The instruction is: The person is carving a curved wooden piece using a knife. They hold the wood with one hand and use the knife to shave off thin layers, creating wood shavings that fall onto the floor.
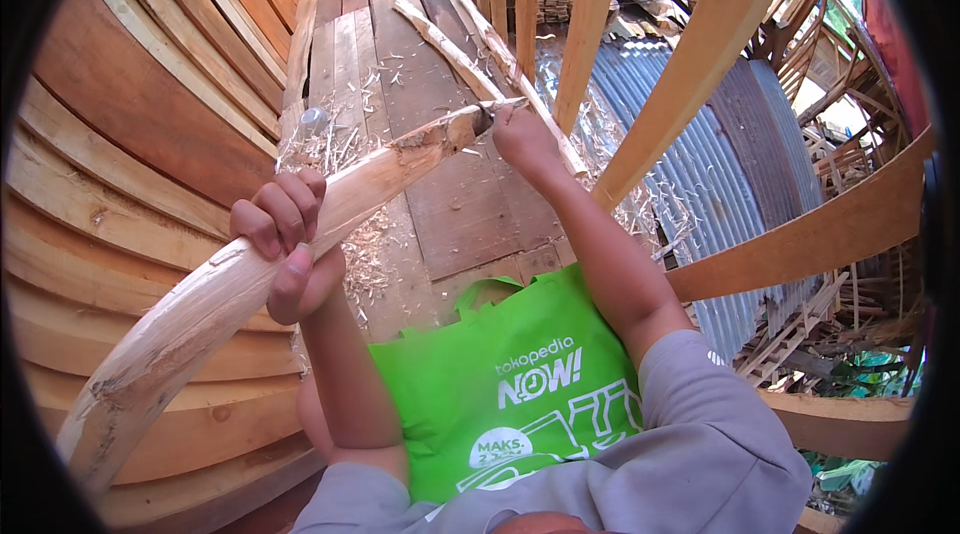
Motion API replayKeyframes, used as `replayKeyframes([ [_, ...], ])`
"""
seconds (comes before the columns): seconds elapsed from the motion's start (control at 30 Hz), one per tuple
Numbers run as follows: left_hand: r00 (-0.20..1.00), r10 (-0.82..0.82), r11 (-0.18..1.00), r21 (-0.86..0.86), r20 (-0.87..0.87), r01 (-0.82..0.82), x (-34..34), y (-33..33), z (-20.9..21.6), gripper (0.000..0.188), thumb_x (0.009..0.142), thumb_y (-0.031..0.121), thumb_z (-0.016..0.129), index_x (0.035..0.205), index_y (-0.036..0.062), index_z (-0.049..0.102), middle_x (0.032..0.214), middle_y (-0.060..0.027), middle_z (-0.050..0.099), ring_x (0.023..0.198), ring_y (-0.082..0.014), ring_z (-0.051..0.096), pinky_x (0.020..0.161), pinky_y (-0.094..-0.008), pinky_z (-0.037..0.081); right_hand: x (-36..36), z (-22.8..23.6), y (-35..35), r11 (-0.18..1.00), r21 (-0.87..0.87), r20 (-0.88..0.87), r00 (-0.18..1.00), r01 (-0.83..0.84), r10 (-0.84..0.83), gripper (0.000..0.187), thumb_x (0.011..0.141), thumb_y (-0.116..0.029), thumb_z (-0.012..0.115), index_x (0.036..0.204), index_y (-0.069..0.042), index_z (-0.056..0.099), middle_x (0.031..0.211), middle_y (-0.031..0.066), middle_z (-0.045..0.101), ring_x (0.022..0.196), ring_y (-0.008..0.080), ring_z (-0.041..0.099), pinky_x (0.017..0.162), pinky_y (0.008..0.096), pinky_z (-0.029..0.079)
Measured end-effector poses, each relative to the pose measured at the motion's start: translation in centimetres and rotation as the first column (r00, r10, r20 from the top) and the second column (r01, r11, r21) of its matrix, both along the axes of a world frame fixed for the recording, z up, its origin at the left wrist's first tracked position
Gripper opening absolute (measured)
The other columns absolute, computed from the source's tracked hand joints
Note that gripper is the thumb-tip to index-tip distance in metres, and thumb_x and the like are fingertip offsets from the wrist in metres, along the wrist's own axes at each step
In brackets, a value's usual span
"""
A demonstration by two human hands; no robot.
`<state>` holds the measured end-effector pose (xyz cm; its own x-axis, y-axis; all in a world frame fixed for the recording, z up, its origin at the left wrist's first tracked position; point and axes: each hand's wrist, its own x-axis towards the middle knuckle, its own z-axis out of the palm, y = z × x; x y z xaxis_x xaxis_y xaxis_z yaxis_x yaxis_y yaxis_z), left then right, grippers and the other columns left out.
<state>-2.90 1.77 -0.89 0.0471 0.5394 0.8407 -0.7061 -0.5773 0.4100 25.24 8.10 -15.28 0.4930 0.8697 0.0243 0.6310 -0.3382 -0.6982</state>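
A thick, curved length of peeled wood (375, 179) slants from the lower left up to the middle. My left hand (290, 239) is wrapped round it, thumb on the near side. At its far end, my right hand (525, 142) is closed in a fist on a knife, whose dark blade (482, 120) lies against the wood. The fist hides the handle. Across my lap, under both forearms, lies a green cloth bag (425, 384) with white print.
Wood shavings (370, 259) litter the plank floor (460, 229). Two pale peeled poles (450, 49) lie ahead. Curved planks (150, 104) wall the left side. Upright timbers (690, 74) stand at the right, with corrugated metal sheets (700, 174) beyond. A small clear container (313, 120) stands beside the shavings.
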Motion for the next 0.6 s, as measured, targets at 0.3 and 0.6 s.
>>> replayKeyframes([
  [0.3, 0.996, -0.035, 0.999, 0.034, -0.081, 0.038, -0.3, 0.5, -0.2, 0.027, 0.062, 0.012, 0.056, 0.076, 0.0191, 0.035, 0.069, 0.0038, 0.036, 0.066, -0.0121, 0.032, 0.073, -0.0318, 0.028, 0.1, 1.2, -1.4, 0.999, 0.052, 0.071, 0.997, 0.009, -0.013, 0.063, 0.102, -0.040, 0.027, 0.097, 0.006, 0.070, 0.101, 0.0324, 0.067, 0.100, 0.0507, 0.062, 0.096, 0.0533, 0.046],
  [0.6, 0.997, -0.029, 1.000, 0.006, -0.067, 0.030, -0.4, -0.3, 0.2, 0.026, 0.062, 0.010, 0.054, 0.077, 0.0187, 0.034, 0.068, 0.0030, 0.036, 0.066, -0.0128, 0.033, 0.073, -0.0315, 0.029, 2.5, -0.7, -1.0, 0.999, -0.006, 0.027, 0.998, 0.054, -0.054, 0.064, 0.101, -0.041, 0.028, 0.100, 0.007, 0.071, 0.106, 0.0325, 0.067, 0.106, 0.0481, 0.063, 0.099, 0.0517, 0.047],
])
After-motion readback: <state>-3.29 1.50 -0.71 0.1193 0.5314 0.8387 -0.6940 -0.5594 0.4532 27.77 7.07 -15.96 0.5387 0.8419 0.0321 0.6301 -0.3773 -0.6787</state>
